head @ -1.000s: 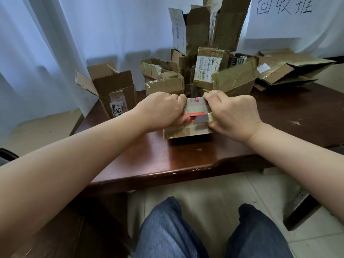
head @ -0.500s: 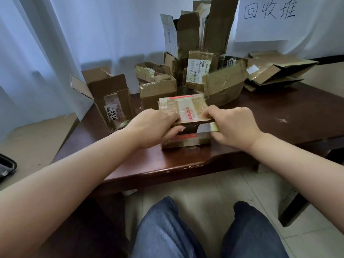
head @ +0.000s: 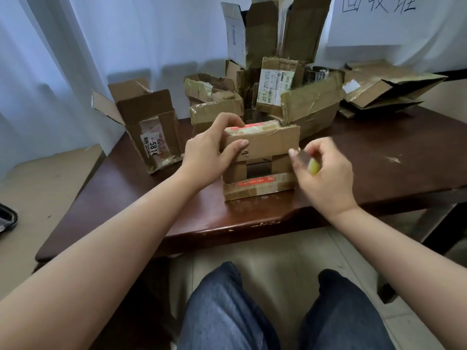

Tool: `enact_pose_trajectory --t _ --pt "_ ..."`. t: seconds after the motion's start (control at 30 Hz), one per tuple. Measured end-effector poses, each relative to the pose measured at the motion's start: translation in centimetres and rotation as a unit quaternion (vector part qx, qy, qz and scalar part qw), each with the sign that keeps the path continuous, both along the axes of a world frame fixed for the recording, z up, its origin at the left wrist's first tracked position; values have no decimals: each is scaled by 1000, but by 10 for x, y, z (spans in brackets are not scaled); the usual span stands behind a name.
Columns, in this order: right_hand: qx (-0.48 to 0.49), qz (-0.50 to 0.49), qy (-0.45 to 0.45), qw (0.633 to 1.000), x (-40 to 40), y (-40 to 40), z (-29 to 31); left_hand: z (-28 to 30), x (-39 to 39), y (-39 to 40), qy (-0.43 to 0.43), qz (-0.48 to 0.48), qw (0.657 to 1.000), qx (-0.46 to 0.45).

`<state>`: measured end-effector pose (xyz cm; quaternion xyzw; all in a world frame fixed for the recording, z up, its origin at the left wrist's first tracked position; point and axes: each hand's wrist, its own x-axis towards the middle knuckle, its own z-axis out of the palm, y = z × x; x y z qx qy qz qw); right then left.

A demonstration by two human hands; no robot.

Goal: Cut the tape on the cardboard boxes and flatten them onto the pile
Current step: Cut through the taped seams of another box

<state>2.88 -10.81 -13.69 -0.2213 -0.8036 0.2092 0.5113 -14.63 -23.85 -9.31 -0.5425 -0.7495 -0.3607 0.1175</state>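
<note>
Since half a second ago the small box's near flap has swung up to stand vertical, and the right hand [head: 326, 173] has come off the box to hover beside its right edge.

Nearest, at the bottom of the frame, are the person's knees in blue jeans [head: 227, 311]. Both bare forearms reach up from the lower corners toward the frame's middle. The right hand is blurred, fingers curled in a closed grip around a small cutter [head: 309, 164] with a yellow-green body; whether it touches the cardboard cannot be told. The left hand [head: 209, 152] grips the raised flap's left end, thumb on the near face, fingers over the top.

That small taped cardboard box [head: 260, 160] stands on the dark wooden desk [head: 177, 218] near its front edge, at centre frame. Left of it stands an opened box with a 5814 label [head: 149, 130]. Behind, more opened boxes [head: 273, 72] crowd together. At upper right lies the flattened pile [head: 384, 89], under a handwritten paper sign [head: 379, 18].
</note>
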Motion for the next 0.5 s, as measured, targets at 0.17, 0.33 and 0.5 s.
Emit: enact_pose_trajectory --t 0.17,0.33,0.5 --pt "125 113 -239 956 -14 -13 -12 -7 -9 4 -46 -32 998 9" --pt "171 112 -239 949 -16 -11 -11 -11 -8 6 -13 4 1000 11" --pt "219 117 -242 938 -9 -15 -13 -16 -4 10 33 49 998 5"
